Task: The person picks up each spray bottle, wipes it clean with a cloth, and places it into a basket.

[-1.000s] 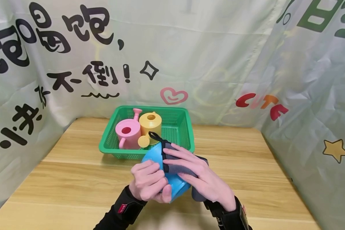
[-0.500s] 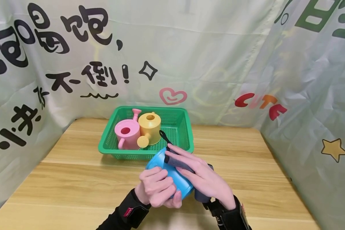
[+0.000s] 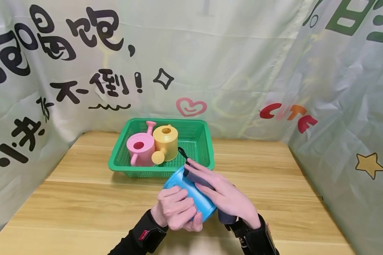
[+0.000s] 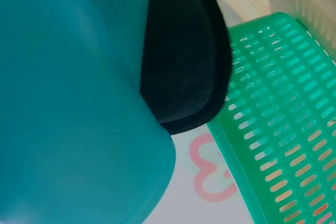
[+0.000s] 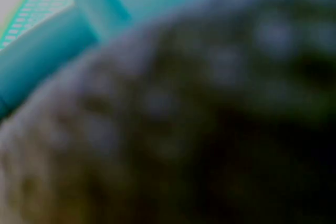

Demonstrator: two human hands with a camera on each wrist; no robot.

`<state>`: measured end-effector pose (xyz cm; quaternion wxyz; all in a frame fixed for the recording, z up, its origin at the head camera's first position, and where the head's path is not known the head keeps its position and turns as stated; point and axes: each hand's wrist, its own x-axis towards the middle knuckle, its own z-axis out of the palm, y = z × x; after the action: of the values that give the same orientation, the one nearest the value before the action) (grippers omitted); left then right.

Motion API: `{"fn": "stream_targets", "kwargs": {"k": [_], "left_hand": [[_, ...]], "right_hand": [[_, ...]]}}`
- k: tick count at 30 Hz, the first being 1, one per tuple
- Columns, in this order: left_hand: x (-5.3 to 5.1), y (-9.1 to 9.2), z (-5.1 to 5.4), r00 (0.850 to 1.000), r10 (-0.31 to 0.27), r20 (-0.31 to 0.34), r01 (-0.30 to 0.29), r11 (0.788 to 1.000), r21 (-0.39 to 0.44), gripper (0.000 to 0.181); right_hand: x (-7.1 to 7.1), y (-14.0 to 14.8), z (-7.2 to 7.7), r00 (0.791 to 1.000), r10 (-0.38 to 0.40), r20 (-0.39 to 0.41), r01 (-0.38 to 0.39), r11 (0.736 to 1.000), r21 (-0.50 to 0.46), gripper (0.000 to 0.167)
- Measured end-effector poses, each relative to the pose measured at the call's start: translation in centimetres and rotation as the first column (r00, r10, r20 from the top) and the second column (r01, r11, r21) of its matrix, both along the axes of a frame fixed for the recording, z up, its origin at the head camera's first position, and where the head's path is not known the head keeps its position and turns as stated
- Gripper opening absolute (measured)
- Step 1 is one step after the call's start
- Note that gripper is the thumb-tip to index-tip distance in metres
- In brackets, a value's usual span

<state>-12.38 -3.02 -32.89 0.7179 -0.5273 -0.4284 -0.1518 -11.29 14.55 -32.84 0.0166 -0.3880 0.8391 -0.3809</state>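
My left hand (image 3: 178, 209) has its fingers curled at the side of a blue watering can (image 3: 196, 196), which it holds tilted above the table. Straight fingers of my right hand (image 3: 225, 196) press a dark grey cloth (image 3: 227, 217) with black trim and a loop against the can. In the left wrist view the can's smooth body (image 4: 79, 103) fills the left part, and the cloth (image 4: 184, 51) lies beyond it. The right wrist view is mostly a dark blur, with a blue tube of the can (image 5: 47, 51) showing at its upper left.
Behind the hands, a green plastic basket (image 3: 161, 169) stands on the wooden table (image 3: 265, 184). Inside, on its left side, are a pink watering can (image 3: 143, 152) and a yellow one (image 3: 169, 141). A printed cloth backdrop (image 3: 236, 53) encloses the table's back and sides.
My left hand has shifted right and turned the blue can, so more of its side shows. The cloth has moved right under my right hand. The last half second brings only slight motion.
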Motion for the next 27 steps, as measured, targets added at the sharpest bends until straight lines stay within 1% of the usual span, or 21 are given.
{"fn": "stream_targets", "kwargs": {"k": [2,4,5,7,9,12,15,18,21,23,27], "left_hand": [[-0.2,-0.2,0.0,1.000,-0.001,0.004,0.001,1.000,0.006,0.042],[-0.4,-0.5,-0.1,1.000,0.002,0.016,-0.002,1.000,0.015,0.042],[-0.4,-0.6,-0.2,1.000,0.004,0.027,-0.004,1.000,0.017,0.043],[-0.5,-0.9,-0.3,0.999,0.006,0.049,-0.007,1.000,0.017,0.043],[-0.5,-1.1,-0.4,0.997,0.005,0.071,-0.006,1.000,0.017,0.043],[-0.7,-1.5,-0.6,0.996,0.003,0.091,-0.005,1.000,0.019,0.043],[-1.0,-1.9,-0.6,0.995,-0.005,0.104,0.001,0.999,0.038,0.045],[-1.2,-2.3,-0.5,0.995,-0.005,0.100,-0.001,0.998,0.059,0.047],[-1.1,-2.4,-0.3,0.995,0.002,0.095,-0.009,0.997,0.071,0.046],[-0.9,-2.3,-0.2,0.996,0.012,0.087,-0.018,0.998,0.068,0.045],[-0.3,-1.9,0.1,0.997,0.034,0.064,-0.038,0.998,0.059,0.042]], "right_hand": [[0.0,0.0,-0.1,0.995,0.049,-0.092,-0.049,0.999,0.006,0.046],[0.0,0.0,-0.1,0.981,0.091,-0.169,-0.092,0.996,0.002,0.045],[0.0,0.0,-0.2,0.975,0.112,-0.194,-0.115,0.993,-0.005,0.045],[-0.1,0.0,-0.3,0.966,0.147,-0.212,-0.157,0.987,-0.034,0.044],[-0.3,0.0,-0.4,0.963,0.173,-0.206,-0.191,0.979,-0.068,0.044],[-0.4,0.2,-0.4,0.967,0.206,-0.151,-0.224,0.968,-0.110,0.044],[-0.6,0.3,-0.4,0.971,0.225,-0.080,-0.234,0.962,-0.143,0.045],[-0.7,0.3,-0.4,0.972,0.235,-0.020,-0.235,0.954,-0.185,0.044],[-0.9,0.4,-0.6,0.972,0.229,0.057,-0.209,0.949,-0.237,0.044],[-1.0,0.4,-0.7,0.972,0.203,0.122,-0.166,0.951,-0.261,0.044],[-1.2,0.4,-0.8,0.967,0.167,0.191,-0.111,0.955,-0.273,0.047]]}}
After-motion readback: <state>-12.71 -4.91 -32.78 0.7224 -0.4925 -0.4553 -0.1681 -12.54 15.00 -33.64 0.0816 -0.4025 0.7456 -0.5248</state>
